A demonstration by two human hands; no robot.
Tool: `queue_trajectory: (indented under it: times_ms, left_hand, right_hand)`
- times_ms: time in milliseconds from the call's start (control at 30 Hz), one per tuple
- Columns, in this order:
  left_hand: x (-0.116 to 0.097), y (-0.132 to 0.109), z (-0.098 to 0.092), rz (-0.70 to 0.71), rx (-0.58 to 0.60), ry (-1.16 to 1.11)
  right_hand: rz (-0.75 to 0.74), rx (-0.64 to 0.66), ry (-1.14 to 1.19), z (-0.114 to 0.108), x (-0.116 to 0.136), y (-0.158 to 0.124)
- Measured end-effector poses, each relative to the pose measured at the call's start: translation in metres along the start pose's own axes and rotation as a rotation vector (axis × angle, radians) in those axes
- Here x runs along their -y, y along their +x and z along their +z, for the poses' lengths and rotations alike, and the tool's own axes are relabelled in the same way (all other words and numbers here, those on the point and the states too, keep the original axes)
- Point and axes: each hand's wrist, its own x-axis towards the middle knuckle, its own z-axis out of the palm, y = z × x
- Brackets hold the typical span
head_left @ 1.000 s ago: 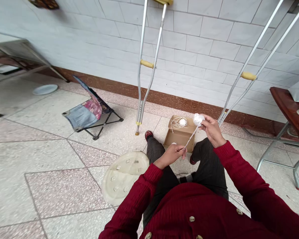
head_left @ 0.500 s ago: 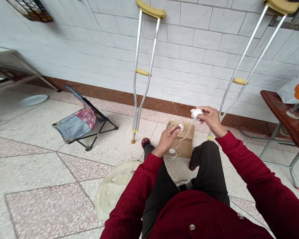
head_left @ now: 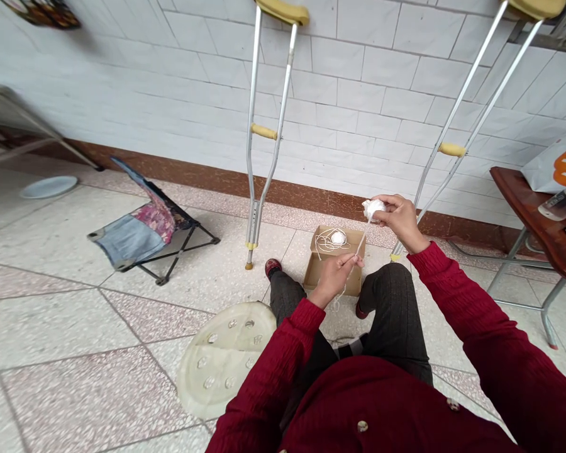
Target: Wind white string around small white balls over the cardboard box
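Left hand [head_left: 332, 281] is lifting clear of the string ball [head_left: 338, 238] in the cardboard box [head_left: 314, 278], now pinching white string [head_left: 361, 246]; I'm seeing the right hand [head_left: 400, 221] pinching a wound wad [head_left: 373, 209], centre right.

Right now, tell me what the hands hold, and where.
The right hand pinches a white string ball at the fingertips; the left hand pinches its strand.

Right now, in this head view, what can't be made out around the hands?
Head view only:
Thread: the left hand hides its path through the fingers.
White bundle: the right hand covers part, so its core can't be seen.
Cardboard box: the left hand hides part of it.
White bag: its orange mark is cut off by the right edge.
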Motion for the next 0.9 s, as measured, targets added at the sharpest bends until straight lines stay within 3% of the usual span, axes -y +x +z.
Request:
queue_trajectory:
  times_ms: [233,300,400,467,667,900]
  left_hand:
    - [0.017,-0.027,-0.010,-0.102,0.200,-0.068]
    - [0.026,-0.024,-0.017,-0.132,0.152,0.021]
    - [0.031,-0.015,-0.027,-0.090,-0.092,0.172]
    - [0.026,-0.009,-0.030,-0.053,-0.189,0.165]
    - [-0.008,0.005,-0.012,0.074,-0.202,0.085]
    - [-0.011,0.004,0.008,0.145,-0.137,0.189]
  right_hand:
    - [0.022,-0.018,0.032,-0.001,-0.015,0.002]
    - [0.020,0.007,0.030,0.002,-0.015,-0.001]
    - [0.030,0.023,0.038,0.005,-0.011,-0.005]
    - [0.033,0.016,0.035,0.005,-0.008,-0.007]
    - [0.023,0.031,0.028,0.006,-0.005,-0.008]
    - [0.019,0.023,0.000,0.004,-0.008,-0.008]
